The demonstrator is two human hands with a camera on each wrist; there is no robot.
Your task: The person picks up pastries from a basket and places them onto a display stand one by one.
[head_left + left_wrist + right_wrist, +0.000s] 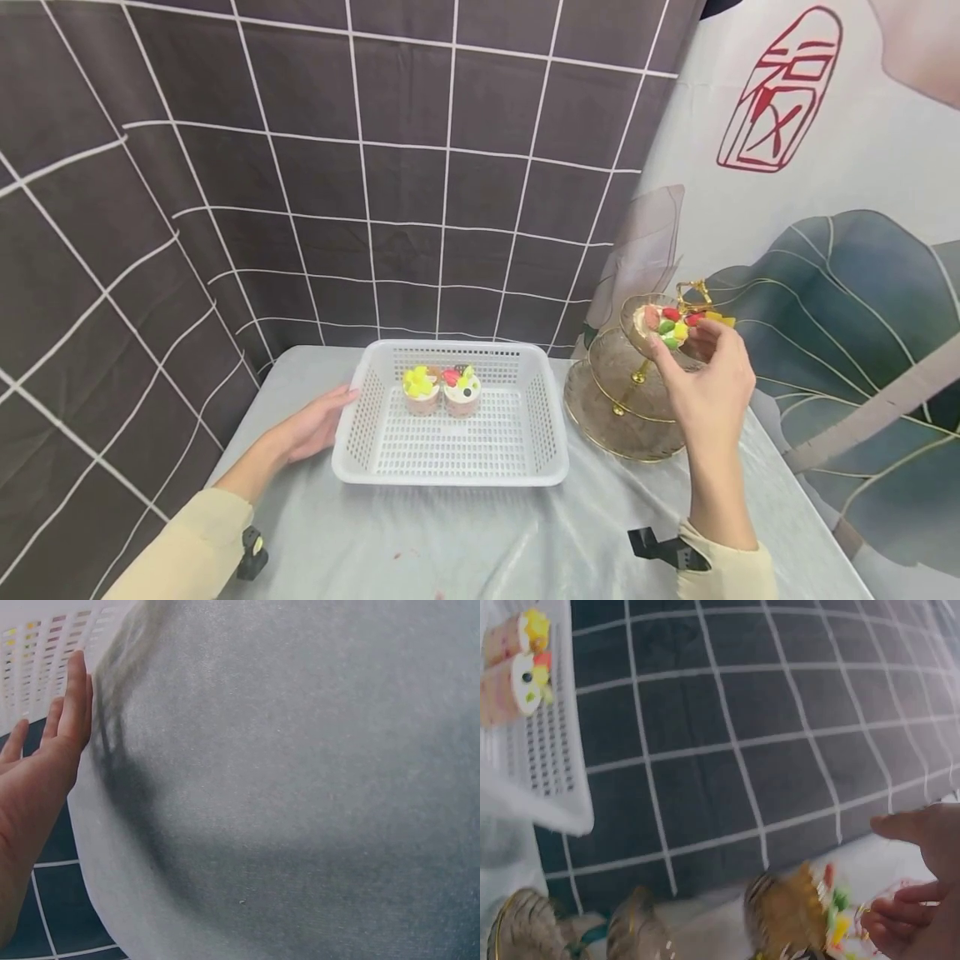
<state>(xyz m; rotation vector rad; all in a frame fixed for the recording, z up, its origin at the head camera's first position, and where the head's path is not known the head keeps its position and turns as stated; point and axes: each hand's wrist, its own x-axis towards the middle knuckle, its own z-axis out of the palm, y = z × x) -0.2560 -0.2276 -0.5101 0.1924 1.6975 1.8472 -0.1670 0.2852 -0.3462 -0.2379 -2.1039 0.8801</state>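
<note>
My left hand (315, 427) rests its straight fingers against the left side of a white plastic basket (450, 480). Inside the basket stand two toy cupcakes side by side, one yellow-topped cupcake (421, 383) and one cupcake with red, green and dark toppings (462, 392). At the right, my right hand (712, 375) is by the top tier of a gold-rimmed tiered stand (624, 433). Fruit-topped cakes (670, 327) sit on that tier. In the right wrist view thumb and fingers are spread apart beside the cakes (840, 919), with nothing visible between them.
A pale cloth covers the table (405, 542). Behind it hangs a dark grid-patterned curtain (405, 183). To the right is a printed cloth (840, 275) with leaves and a red seal. The stand's lower tiers spread close to the basket's right side.
</note>
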